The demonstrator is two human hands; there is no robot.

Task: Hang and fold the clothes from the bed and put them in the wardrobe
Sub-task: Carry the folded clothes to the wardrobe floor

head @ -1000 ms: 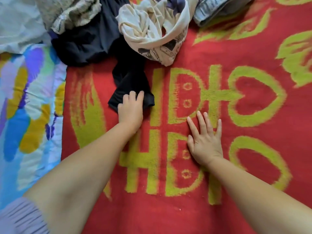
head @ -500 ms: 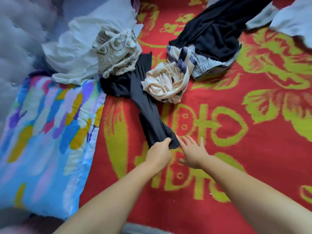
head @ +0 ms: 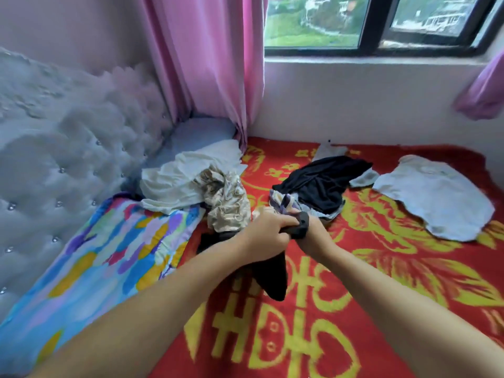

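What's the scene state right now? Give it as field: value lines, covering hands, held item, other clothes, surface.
left hand: grips the black garment
right hand: grips the same garment's bunched end
black garment: lifted between both hands, one end hanging toward the blanket
other clothes: white shirt, patterned beige piece, dark top, pale grey shirt, all unfolded
surface: red and yellow blanket
wardrobe: not in view

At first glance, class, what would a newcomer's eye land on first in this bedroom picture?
Probably the red blanket with yellow patterns spread over the bed. At its centre the left hand and right hand grip a black garment that hangs down between them. Behind, a pink curtain hangs beside the window.
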